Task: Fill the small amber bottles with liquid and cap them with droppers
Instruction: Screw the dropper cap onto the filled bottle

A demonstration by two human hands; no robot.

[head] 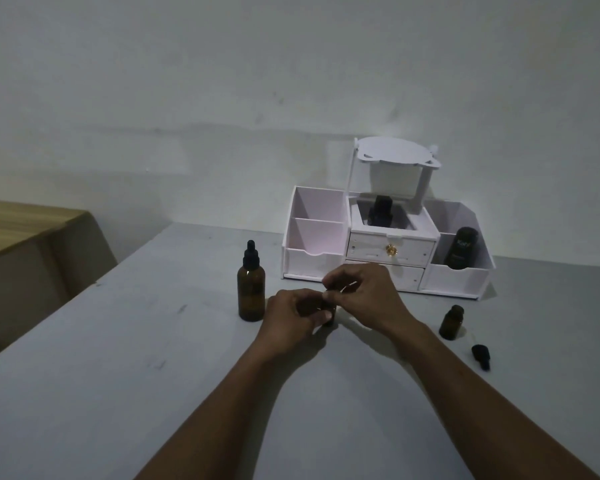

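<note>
1. Hands at the middle of the bench (118,393): left hand (290,318) and right hand (361,296) meet over one small amber bottle (329,315), which stands on the surface and is mostly hidden by them.
2. Left hand: fingers (321,317) curled around the body of the small amber bottle, gripping it from the left.
3. Right hand: fingers (333,284) bunched together above the bottle's top, pinching something there; what they pinch cannot be made out.
4. Large amber bottle (251,294): upright just left of the left hand, closed with a black dropper cap (250,255).
5. Second small amber bottle (451,323): upright to the right of the right forearm, apart from it, with its neck uncapped.
6. Loose black dropper (481,355): lying on its side on the bench, just in front of the second small bottle.
7. White organiser (317,261): at the back of the bench by the wall, with open compartments, two small drawers and a raised mirror frame (383,155).
8. Dark bottle (380,211) in the middle top compartment; dark container (461,247) with pale lettering in the right compartment.
9. Wooden surface (18,223): at far left, separate from the bench.
</note>
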